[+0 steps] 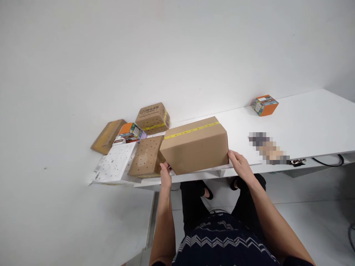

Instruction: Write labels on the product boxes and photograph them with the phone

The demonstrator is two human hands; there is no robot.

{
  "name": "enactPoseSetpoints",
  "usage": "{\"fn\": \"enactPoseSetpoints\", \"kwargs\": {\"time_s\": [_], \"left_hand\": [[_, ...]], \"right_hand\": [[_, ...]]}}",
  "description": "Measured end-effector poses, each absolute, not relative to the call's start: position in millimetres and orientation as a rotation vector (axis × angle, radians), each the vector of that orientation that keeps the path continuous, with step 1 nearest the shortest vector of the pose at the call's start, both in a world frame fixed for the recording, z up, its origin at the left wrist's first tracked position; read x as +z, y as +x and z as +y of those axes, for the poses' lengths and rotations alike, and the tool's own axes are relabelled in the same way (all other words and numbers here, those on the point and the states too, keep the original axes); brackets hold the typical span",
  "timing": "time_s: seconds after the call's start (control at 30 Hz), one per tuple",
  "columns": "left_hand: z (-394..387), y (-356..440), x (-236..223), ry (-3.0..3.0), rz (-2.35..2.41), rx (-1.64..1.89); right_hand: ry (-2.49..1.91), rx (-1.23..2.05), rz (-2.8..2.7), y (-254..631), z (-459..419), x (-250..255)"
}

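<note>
A large brown cardboard box with yellow tape along its top sits tilted at the front of the white table, between my two hands. My left hand grips its lower left corner, close to a smaller brown box with dark dots. At the opposite end, my right hand holds the lower right edge, thumb against the side. The fingers beneath the box are partly hidden.
Left of the large box stand a white dotted box, a flat brown carton, an orange patterned box and a yellow-taped carton. Another orange box is at the back right of the table. A black cable hangs at the front edge.
</note>
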State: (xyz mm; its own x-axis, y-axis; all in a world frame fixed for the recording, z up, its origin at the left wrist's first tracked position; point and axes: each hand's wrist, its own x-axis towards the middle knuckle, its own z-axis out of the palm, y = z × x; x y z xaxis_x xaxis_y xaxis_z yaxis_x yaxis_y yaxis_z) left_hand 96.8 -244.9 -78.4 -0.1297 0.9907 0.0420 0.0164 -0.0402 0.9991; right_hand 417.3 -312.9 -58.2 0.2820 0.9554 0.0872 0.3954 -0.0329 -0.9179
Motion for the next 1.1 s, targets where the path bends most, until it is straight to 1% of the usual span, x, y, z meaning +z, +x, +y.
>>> {"fn": "enactPoseSetpoints", "kwargs": {"time_s": [0.1, 0.2, 0.3, 0.37, 0.47, 0.53, 0.6, 0.7, 0.77, 0.83, 0.93, 1.03, 1.1], "left_hand": [[-245.2, 98.3, -81.4, 1.173, 1.391, 1.315], [-245.9, 105.2, -81.4, 1.178, 1.439, 1.332], [-249.4, 115.8, -71.4, 1.197, 1.430, 1.485], [-254.1, 123.3, -58.7, 1.253, 1.435, 1.669], [-263.5, 134.8, -34.4, 1.589, 1.475, 1.965], [-269.9, 144.2, -18.3, 1.929, 1.441, 2.047], [-275.2, 156.1, -5.5, 2.235, 1.354, 1.992], [-280.0, 177.2, 4.5, 2.509, 1.249, 1.847], [-281.5, 190.4, 5.1, 2.589, 1.214, 1.777], [-282.0, 200.9, 2.4, 2.629, 1.227, 1.704], [-281.4, 210.4, -4.3, 2.688, 1.323, 1.585], [-279.2, 214.5, -9.8, 2.745, 1.414, 1.541], [-277.2, 215.7, -11.4, 2.758, 1.447, 1.535]], "right_hand": [[-1.665, 0.673, -1.250, 422.7, -309.9, -67.2], [-1.881, 0.535, -1.304, 428.9, -300.3, -73.8], [-2.208, 0.443, -1.402, 433.3, -286.4, -71.1], [-2.382, 0.487, -1.473, 433.8, -277.1, -66.6], [-2.496, 0.583, -1.562, 432.1, -266.2, -62.4], [-2.488, 0.601, -1.613, 431.6, -261.9, -62.6], [-2.464, 0.612, -1.646, 433.6, -260.0, -64.1], [-2.441, 0.630, -1.565, 443.6, -262.0, -64.8], [-2.373, 0.646, -1.383, 454.2, -266.8, -61.3], [-2.203, 0.680, -1.140, 464.9, -274.0, -52.2], [-1.725, 0.722, -0.877, 473.4, -286.4, -26.5], [-1.230, 0.721, -0.764, 465.9, -294.8, 7.9], [-1.040, 0.700, -0.760, 452.5, -296.2, 28.9]]}}
